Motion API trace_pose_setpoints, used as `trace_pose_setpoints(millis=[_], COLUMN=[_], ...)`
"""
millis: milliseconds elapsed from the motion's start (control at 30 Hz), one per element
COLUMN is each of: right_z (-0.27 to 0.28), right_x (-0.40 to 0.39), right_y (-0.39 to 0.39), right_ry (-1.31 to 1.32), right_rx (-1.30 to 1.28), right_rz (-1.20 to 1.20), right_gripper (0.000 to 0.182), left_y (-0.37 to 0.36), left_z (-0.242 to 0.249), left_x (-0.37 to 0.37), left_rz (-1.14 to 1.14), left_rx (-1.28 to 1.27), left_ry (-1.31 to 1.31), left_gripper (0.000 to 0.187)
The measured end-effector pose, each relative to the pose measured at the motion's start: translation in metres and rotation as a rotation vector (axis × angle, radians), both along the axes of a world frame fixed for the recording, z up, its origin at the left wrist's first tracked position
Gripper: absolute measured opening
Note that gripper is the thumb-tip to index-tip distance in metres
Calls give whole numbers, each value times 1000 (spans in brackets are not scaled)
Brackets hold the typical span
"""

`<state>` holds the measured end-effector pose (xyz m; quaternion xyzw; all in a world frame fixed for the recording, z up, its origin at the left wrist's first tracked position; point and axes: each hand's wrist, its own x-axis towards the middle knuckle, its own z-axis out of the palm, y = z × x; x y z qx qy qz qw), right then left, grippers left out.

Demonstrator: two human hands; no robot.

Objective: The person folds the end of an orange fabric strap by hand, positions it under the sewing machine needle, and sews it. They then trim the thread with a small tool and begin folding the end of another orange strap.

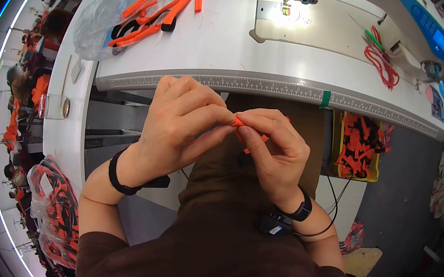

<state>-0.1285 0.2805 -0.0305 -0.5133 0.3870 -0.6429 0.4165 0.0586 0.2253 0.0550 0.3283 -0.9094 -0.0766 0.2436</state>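
Observation:
Above my lap, in front of the table's edge, both hands meet at a small orange fabric piece [239, 122]. My left hand [182, 120] pinches its left end between thumb and index finger. From the other side, my right hand [275, 145] grips it with thumb and index finger, and more orange material shows between and behind its fingers. Most of the piece is hidden by the fingers. Just beyond the hands runs a ruler strip [207, 79] along the table's front edge.
Orange and black straps [157, 14] lie on a clear plastic bag [95, 23] at the back left. A sewing machine [413, 23] stands at the back right, near a red cord [380, 66]. A yellow crate [370, 173] of orange pieces is below right; a filled bag [55, 212] sits left.

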Motion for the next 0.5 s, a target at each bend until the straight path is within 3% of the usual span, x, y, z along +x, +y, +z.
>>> trace_pose_setpoints(millis=[233,333,400,500], right_z=[10,26,38,52], right_x=[-1,-14,-16,-18], right_y=[-1,-4,-5,-5], right_ry=[-54,-52,-256,-290], right_rx=[36,131,337,338], right_rz=[37,191,352,373], right_gripper=[19,19,22,24], left_y=[-5,-8,-12,-15], left_z=[5,15,22,29], left_x=[3,1,0,0], left_rz=[15,28,10,-30], left_rx=[239,404,412,392], left_ry=[107,131,130,122], left_gripper=[11,9,9,9])
